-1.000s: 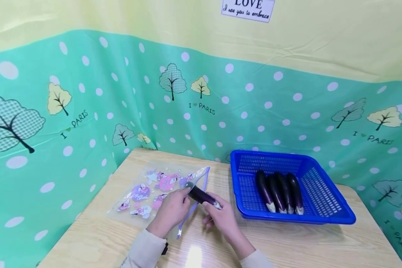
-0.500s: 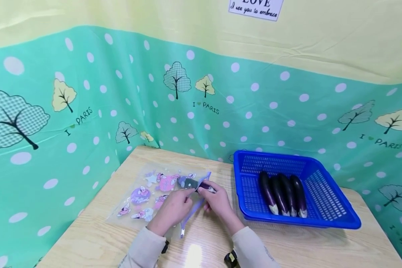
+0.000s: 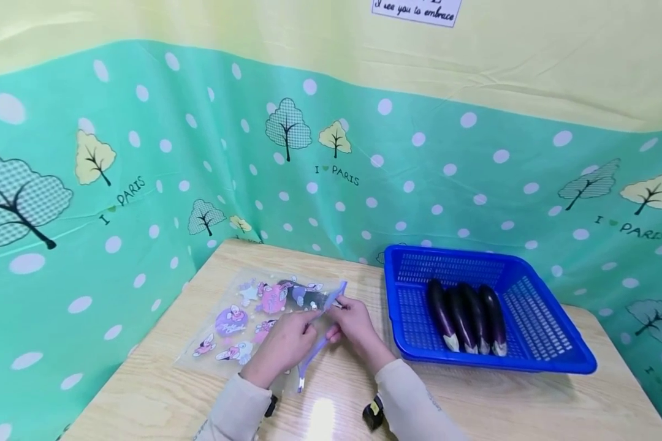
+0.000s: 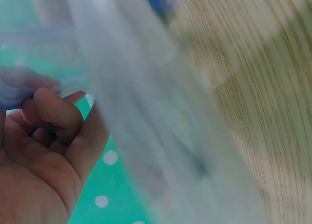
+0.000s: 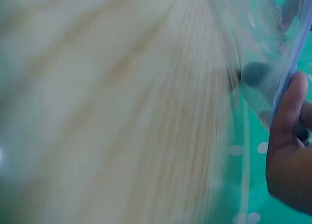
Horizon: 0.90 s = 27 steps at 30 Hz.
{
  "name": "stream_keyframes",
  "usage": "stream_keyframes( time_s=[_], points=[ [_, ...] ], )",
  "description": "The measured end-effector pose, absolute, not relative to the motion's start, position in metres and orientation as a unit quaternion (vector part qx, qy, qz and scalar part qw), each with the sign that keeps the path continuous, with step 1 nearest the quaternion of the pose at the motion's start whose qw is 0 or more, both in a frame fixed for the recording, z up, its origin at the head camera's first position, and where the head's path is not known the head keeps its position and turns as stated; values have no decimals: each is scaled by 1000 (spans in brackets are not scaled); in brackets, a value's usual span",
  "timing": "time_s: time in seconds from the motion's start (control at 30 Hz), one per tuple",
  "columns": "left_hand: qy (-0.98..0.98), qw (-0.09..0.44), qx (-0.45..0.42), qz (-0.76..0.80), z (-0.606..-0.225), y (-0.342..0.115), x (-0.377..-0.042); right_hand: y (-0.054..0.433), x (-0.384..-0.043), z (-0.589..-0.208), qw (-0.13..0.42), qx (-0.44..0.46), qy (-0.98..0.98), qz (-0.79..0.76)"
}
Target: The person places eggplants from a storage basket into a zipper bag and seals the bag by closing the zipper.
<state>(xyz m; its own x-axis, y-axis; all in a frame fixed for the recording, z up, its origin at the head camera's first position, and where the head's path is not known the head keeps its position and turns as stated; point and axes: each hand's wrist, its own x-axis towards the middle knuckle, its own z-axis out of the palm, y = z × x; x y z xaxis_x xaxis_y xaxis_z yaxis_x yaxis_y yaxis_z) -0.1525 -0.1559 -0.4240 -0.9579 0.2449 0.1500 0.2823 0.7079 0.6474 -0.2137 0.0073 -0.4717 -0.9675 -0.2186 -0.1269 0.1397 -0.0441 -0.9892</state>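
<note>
A clear zip bag point(image 3: 230, 349) with pink and purple cartoon prints lies on the table in the head view, its purple zip edge facing right. My left hand point(image 3: 284, 342) pinches the rim of its mouth; the left wrist view shows the curled fingers point(image 4: 51, 104) on the film. Inside the bag's upper part lies a dark eggplant point(image 3: 304, 297), seen through the plastic. At the mouth my right hand point(image 3: 355, 321) holds the eggplant's stem end, largely hidden by the fingers and the zip edge. The right wrist view shows that hand point(image 5: 290, 141) against the zip edge.
A blue perforated basket point(image 3: 551, 318) stands on the right of the wooden table point(image 3: 342, 410), with several eggplants point(image 3: 463, 315) side by side in it. A patterned green and yellow curtain point(image 3: 419, 184) hangs behind and to the left.
The eggplant has slid leftward into the bag, from mostly outside to nearly all within. My right hand has followed it to the mouth. My left hand keeps its hold on the rim.
</note>
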Motion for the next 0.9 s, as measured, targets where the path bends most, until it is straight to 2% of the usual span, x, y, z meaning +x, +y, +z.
stream_keyframes(
  time_s=[0.17, 0.27, 0.4, 0.5, 0.6, 0.77, 0.9],
  points=[
    [-925, 24, -142, -350, -426, -155, -151, -2, -222, -474, 101, 33, 692, -714],
    [-927, 26, -143, -346, -428, -153, -152, -2, -226, -476, 132, 26, 649, -749],
    [-928, 21, -141, -344, -433, -149, -154, 4, -225, -478, 199, -15, 561, -803],
    [-926, 14, -138, -350, -437, -148, -156, 9, -220, -475, 206, -27, 561, -802],
    [-924, 19, -141, -354, -442, -148, -157, 10, -209, -463, 143, -58, 686, -711],
    [-925, 25, -129, -356, -450, -151, -156, 19, -179, -423, -44, -174, 904, -389],
    [-925, 15, -123, -358, -453, -150, -157, 44, -165, -383, -105, -225, 916, -315]
  ],
)
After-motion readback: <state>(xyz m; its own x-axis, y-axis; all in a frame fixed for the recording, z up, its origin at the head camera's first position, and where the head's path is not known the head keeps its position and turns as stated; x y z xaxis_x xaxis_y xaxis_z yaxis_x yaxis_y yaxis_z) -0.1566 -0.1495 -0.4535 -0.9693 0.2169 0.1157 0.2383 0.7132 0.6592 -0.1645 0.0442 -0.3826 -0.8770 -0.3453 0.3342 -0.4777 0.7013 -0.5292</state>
